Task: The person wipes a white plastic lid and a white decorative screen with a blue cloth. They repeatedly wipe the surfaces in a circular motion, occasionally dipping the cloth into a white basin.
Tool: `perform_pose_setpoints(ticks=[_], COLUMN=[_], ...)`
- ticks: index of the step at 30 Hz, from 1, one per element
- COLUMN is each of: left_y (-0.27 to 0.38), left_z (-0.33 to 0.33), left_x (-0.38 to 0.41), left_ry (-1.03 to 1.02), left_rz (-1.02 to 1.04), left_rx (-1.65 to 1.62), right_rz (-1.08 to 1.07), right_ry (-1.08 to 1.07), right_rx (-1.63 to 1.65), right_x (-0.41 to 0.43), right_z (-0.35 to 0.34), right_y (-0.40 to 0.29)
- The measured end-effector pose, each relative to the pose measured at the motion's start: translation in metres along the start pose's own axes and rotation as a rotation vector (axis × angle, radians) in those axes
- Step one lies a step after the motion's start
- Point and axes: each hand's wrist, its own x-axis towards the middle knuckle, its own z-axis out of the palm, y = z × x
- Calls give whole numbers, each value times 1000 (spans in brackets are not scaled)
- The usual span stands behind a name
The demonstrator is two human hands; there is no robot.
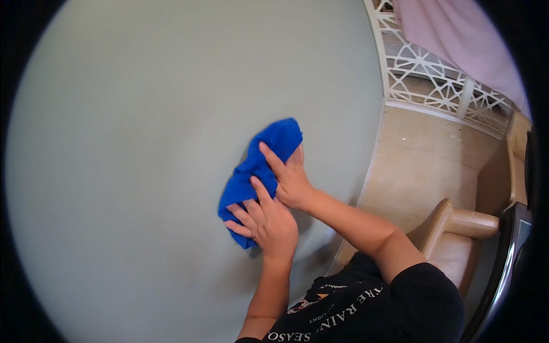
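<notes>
A blue cloth (253, 171), creased and bunched, lies against a smooth pale grey-green wall (150, 128). My left hand (268, 221) presses on its lower part, fingers spread over the fabric, their tips near its left edge. Just above and to the right, my right hand (294, 176) holds the upper part, the thumb on top of the cloth and the other fingers partly hidden by it. The two hands touch or nearly touch at the right side of the cloth.
Right of the wall are a tan tiled floor (411, 158), a white lattice panel (420, 64) and a pink curtain (454, 34). A tan padded armchair (459, 244) stands close at lower right, beside a dark glossy furniture edge (502, 266). Another tan seat (495, 180) is behind it.
</notes>
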Motion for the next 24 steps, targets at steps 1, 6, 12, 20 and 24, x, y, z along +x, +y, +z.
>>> perform_pose_setpoints(ticks=[1, 6, 12, 20, 24], left_y=[3, 16, 71, 142, 151], left_z=[6, 30, 33, 74, 129], left_x=[-5, -43, 33, 139, 109], left_ry=[-95, -452, -187, 110, 78], left_rz=[-11, 11, 10, -33, 28], left_rx=[-20, -57, 0, 103, 233], right_rz=[8, 259, 7, -245, -85], right_ry=[2, -51, 50, 68, -114], right_rx=[-31, 35, -66, -108, -54], right_x=[-14, -92, 38, 151, 97], right_z=[3, 0, -42, -82, -92], right_y=[10, 52, 73, 143, 209])
